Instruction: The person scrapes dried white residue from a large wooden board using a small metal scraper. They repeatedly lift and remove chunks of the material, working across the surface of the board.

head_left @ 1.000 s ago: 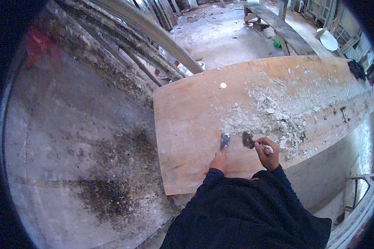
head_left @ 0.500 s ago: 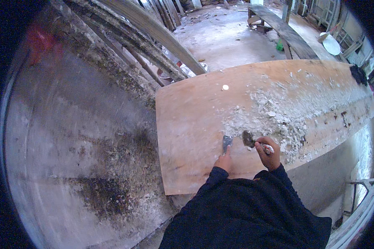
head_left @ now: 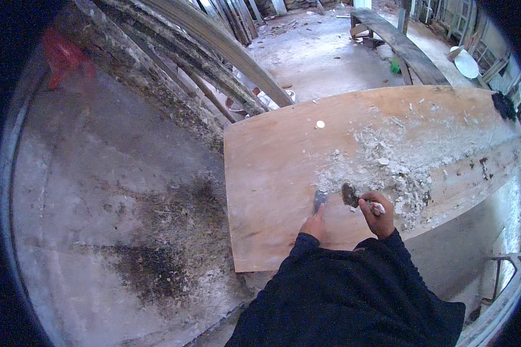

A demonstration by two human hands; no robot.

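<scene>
In my left hand (head_left: 313, 226) is a putty knife (head_left: 320, 200). Its flat grey blade points away from me over the wooden board (head_left: 272, 168), and my index finger lies along it. My right hand (head_left: 379, 218) grips a short tool (head_left: 350, 195) with a dark, crusted head and a pale handle with reddish marks; whether it is a brush or a trowel I cannot tell. The tool's head is close to the right of the blade. Just beyond both tools, whitish flakes and crumbs (head_left: 387, 168) lie heaped and scattered over the board.
A round white disc (head_left: 320, 124) lies on the board's far part, and a black cloth-like bundle (head_left: 503, 106) is at its far right corner. Long timbers (head_left: 214, 46) lean at the far left. Beyond stands a low plank bench (head_left: 399, 40). Something red (head_left: 63, 58) is at upper left.
The whole view has shifted slightly, so the board appears a little further right. Both hands keep their holds, and the two tools stay close together by the flakes.
</scene>
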